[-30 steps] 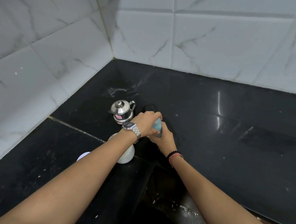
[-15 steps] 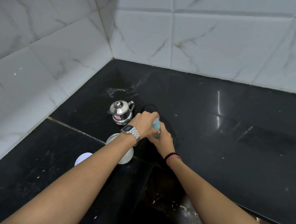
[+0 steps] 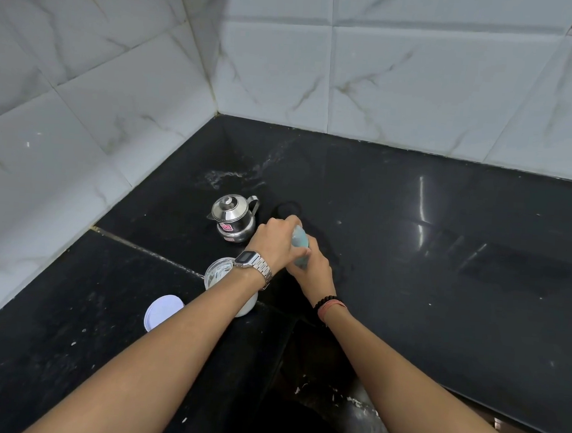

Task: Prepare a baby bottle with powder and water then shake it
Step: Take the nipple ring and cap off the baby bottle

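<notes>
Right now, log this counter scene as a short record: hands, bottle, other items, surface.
left hand: left hand curled over the top of the baby bottle
right hand: right hand grips the bottle lower down
bottle: pale blue, mostly hidden by both hands
kettle: small steel kettle, lid on, behind the left hand
container: open white container under the left wrist
lid: white lid flat on the counter
surface: black stone counter

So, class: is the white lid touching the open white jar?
Apart. The head view shows the white lid flat on the black counter, with a dark strip of counter between it and the open white jar.
</notes>
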